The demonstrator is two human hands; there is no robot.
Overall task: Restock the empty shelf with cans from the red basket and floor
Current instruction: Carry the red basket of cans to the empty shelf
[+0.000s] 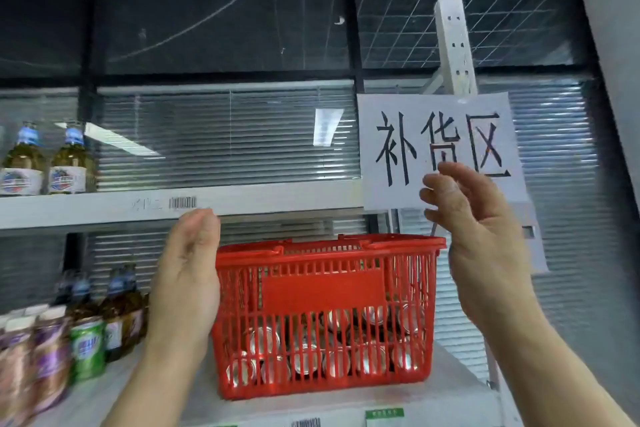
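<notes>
Currently between picks, by judgement. Red basket at 6 o'clock on lower shelf, part-filled with cans lying at the bottom. Left hand at 8 o'clock, right hand at 3 o'clock, both raised, fingers relaxed, holding nothing. Upper shelf bare right of glass bottles. Next: reach over rim, grip one can.

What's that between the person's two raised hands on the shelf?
In the head view, a red basket holding cans stands between the left hand and the right hand. Neither hand holds anything.
</notes>
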